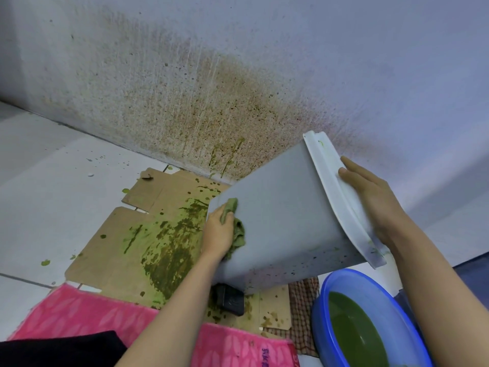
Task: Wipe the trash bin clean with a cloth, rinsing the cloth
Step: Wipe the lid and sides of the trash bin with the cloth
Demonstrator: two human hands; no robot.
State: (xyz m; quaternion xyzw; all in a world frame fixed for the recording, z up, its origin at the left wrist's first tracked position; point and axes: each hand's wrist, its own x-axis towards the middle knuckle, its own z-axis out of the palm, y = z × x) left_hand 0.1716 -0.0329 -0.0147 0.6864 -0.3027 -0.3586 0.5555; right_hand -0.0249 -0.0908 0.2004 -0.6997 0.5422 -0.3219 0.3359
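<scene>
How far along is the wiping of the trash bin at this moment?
Done: the grey side of the tilted trash bin looks mostly clean, and the blue basin holds green water, so rinsing has probably happened. In hand: the left hand presses the cloth on that side; the right hand steadies the white lid. Left: dark specks low on the side, green smears on the lid.

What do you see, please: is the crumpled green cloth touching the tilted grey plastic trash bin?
Touching. The head view shows the left hand pressing the crumpled green cloth against the grey plastic trash bin's side, with no gap.
</scene>
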